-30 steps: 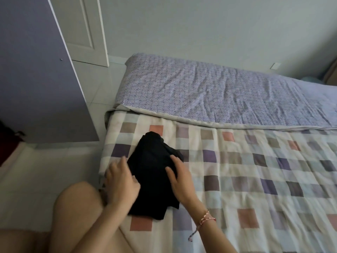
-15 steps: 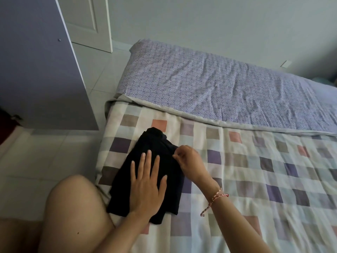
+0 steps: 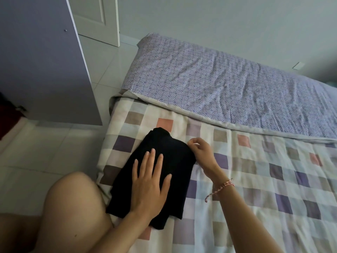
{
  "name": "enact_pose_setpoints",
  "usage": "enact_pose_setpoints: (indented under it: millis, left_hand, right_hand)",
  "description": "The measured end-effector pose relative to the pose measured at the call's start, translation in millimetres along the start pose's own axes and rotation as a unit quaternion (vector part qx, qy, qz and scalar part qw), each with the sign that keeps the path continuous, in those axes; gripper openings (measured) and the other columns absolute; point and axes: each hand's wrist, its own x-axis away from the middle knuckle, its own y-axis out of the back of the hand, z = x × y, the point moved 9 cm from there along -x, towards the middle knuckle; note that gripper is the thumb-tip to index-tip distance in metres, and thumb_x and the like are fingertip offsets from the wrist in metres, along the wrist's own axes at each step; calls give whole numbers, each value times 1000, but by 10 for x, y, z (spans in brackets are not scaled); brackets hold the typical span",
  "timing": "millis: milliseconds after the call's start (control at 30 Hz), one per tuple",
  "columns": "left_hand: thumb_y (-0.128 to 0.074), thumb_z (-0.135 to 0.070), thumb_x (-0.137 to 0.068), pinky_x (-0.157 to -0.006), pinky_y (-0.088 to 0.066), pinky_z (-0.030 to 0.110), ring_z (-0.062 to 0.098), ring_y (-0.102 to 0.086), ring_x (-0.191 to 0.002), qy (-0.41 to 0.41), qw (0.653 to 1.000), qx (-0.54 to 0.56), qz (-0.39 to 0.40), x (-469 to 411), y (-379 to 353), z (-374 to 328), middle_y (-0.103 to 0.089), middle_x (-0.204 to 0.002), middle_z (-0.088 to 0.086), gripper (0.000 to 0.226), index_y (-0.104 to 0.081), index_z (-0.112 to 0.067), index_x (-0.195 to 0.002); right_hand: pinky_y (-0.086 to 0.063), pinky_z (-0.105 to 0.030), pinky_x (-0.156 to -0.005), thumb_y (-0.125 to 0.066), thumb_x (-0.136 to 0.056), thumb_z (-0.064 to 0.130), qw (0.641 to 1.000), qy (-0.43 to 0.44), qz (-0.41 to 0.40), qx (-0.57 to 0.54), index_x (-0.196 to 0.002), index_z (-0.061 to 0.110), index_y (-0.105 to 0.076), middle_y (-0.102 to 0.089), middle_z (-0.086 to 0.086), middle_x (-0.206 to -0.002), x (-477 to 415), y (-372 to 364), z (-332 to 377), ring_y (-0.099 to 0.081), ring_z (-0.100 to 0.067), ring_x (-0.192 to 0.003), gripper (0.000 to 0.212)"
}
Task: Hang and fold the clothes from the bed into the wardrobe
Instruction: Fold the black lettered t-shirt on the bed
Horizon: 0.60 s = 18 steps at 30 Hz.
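Where the left hand presses, black cloth lies folded oblong

Black garment, checked quilt, purple swirl-patterned sheet.

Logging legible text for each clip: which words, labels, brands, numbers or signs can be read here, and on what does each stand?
None: no readable text in this view. The folded black garment shows no label or print. The checked quilt and purple sheet carry only patterns. The wardrobe door is blank.
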Motion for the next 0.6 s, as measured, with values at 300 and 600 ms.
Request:
enact_pose_setpoints:
  millis: [300,600]
  left_hand:
    - [-51,-23,-94,-100,-39,39,20,-54,-112,-121,979,123,112,-1120,245,116,-62,-117,3,24,-62,-13,-113]
    - [-52,-16,-92,-78,-49,31,15,-61,-76,11,925,306,224,-1456,-56,220,-65,-78,5,20,-64,-6,-78]
  right_hand:
    - [-32,-22,-54,-53,-94,28,997,60,42,-1,-69,8,-52,-42,-2,-60,1,-137,331,-40,-10,-56,32]
    - [-30,-13,-45,-59,-90,30,992,56,-103,37,-51,13,-43,-38,5,-47,-217,-73,12,-37,-3,-42,46]
